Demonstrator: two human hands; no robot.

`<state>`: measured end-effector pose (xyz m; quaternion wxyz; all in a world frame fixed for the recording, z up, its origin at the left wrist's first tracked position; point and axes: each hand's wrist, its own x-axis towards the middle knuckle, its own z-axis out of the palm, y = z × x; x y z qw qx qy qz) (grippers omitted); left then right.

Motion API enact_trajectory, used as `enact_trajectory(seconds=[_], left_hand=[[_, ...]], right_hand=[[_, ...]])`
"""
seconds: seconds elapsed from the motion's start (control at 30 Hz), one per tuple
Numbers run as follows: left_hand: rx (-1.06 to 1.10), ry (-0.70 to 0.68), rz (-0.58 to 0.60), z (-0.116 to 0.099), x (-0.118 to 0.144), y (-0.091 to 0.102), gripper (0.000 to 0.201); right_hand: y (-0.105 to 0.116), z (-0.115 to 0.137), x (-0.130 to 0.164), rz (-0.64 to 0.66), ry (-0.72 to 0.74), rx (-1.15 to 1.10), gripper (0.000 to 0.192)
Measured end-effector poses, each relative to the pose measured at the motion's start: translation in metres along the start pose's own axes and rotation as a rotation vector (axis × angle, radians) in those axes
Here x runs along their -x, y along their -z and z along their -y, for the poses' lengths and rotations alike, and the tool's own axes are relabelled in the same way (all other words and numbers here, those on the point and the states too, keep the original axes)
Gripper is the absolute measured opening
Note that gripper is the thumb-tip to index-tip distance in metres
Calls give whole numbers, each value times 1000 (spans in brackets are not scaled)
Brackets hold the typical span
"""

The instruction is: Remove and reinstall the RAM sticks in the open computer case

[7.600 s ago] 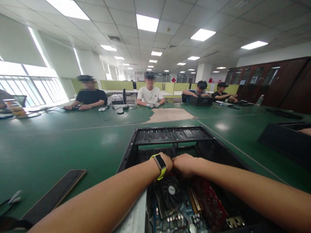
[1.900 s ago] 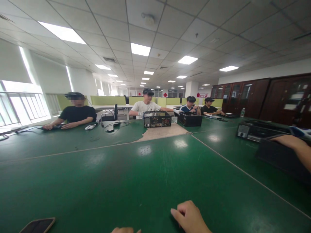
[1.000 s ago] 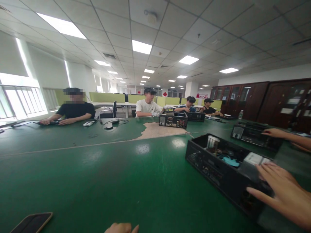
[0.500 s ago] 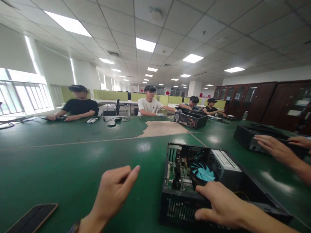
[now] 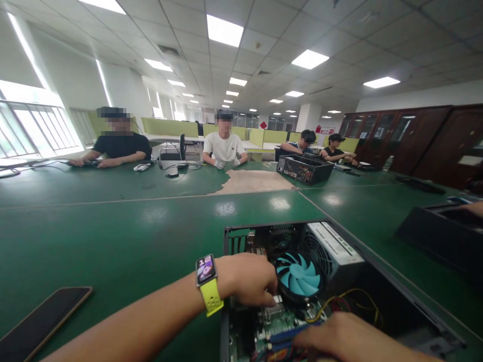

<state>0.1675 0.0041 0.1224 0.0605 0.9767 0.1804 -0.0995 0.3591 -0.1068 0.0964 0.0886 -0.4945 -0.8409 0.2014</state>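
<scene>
An open black computer case (image 5: pixel 230 236) lies on the green table (image 5: pixel 113 226) right in front of me. Inside it are a blue cooler fan (image 5: pixel 300 274), a grey power supply (image 5: pixel 332 249) and a motherboard (image 5: pixel 281 322) with coloured cables. My left hand (image 5: pixel 249 279), with a yellow-strapped watch (image 5: pixel 207 284) on the wrist, reaches into the case, fingers curled down at the fan's left edge. My right hand (image 5: pixel 339 337) rests low over the cables at the near end; its fingers are hidden.
A dark phone (image 5: pixel 41 322) lies on the table at my left. Another black case (image 5: pixel 441 236) sits at the right, with a co-worker's hand (image 5: pixel 471 207) on it. A third case (image 5: pixel 305 168) stands far across, where several people sit.
The open case has come from my right to directly in front of me. My left hand went from hovering over the table into the case by the fan; my right hand dropped lower inside.
</scene>
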Motion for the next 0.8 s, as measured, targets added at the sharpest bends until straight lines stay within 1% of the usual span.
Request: enact_trajectory(seconds=[0.07,0.13,0.2,0.3,0.37,0.43,0.47,0.5,0.53,0.57,0.6,0.67,0.7,0.77,0.8], left_hand=[[-32,53,10,-1,5,-3,11],[-109,81,61,-6,1,-7,9],[-163,47,97,-13,-10,-13,10],[-182,-33,97,-26,-33,-24,11],[-157,-63,137,-35,-49,-34,17],[-142,-63,244,-43,-64,-46,28],[-149,-66,307,-46,-70,-53,31],[-161,-69,360,-49,-75,-60,31],[-170,-74,383,-52,-79,-66,29],[-167,-82,377,-53,-82,-71,25],[-155,-90,343,-54,-84,-75,20],[-131,-84,284,-52,-85,-78,17],[-120,-75,281,-50,-85,-76,18],[-98,-51,313,-43,-83,-69,27],[-87,-37,349,-38,-82,-64,34]], right_hand=[[19,1,-13,105,-37,37,27],[23,-7,-31,210,-59,215,16],[13,-20,-47,332,-25,427,10],[-12,-38,-55,427,88,637,15],[-26,-49,-48,451,166,703,18],[-35,-60,-39,479,221,728,19],[-37,-65,-35,496,243,735,18],[-39,-69,-32,506,263,742,16],[-39,-72,-30,516,281,747,14],[-39,-75,-29,528,297,749,13],[-38,-76,-29,537,311,752,14],[-34,-77,-31,548,326,744,15],[-31,-77,-32,539,323,735,13],[-25,-76,-33,498,297,705,9],[-22,-76,-33,467,273,683,17]])
